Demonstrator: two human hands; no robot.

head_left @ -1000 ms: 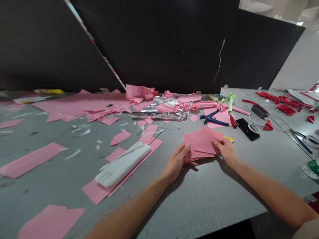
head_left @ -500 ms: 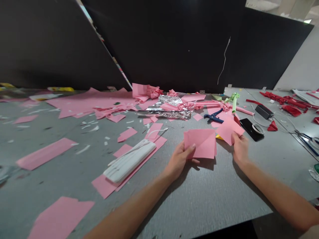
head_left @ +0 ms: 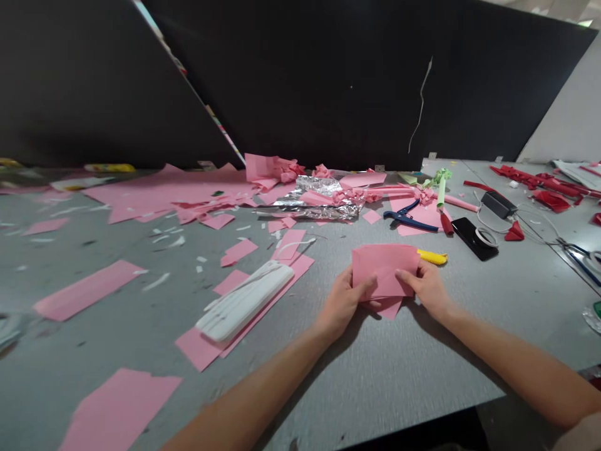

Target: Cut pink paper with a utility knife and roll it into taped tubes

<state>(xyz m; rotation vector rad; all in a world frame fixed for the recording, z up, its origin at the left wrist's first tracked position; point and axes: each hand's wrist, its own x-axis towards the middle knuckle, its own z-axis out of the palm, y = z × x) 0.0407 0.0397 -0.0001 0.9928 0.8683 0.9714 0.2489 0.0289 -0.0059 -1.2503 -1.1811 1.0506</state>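
A small stack of pink paper pieces (head_left: pixel 385 266) is held up above the grey table between both hands. My left hand (head_left: pixel 345 300) grips its left edge, thumb on the front face and fingers behind. On the right edge my right hand (head_left: pixel 429 288) pinches the same stack, thumb in front. One pink piece (head_left: pixel 390 307) pokes out at an angle below the others. Just behind the right hand lies a yellow cutter (head_left: pixel 432 257), its left part hidden by the paper. Farther back are dark blue pliers-like cutters (head_left: pixel 408 218) resting partly on pink paper.
A long white object (head_left: pixel 246 300) with thin strips lies on pink paper to the left. Crumpled foil (head_left: pixel 323 199) and pink scraps line the back. At right are a phone (head_left: pixel 472 241) with a white ring, a black adapter (head_left: pixel 498 204), scissors (head_left: pixel 580 257) and red paper pieces.
My right hand has moved left and brought its separate pink piece to the stack in my left hand. The yellow cutter and the pink sheet under the pliers now show more.
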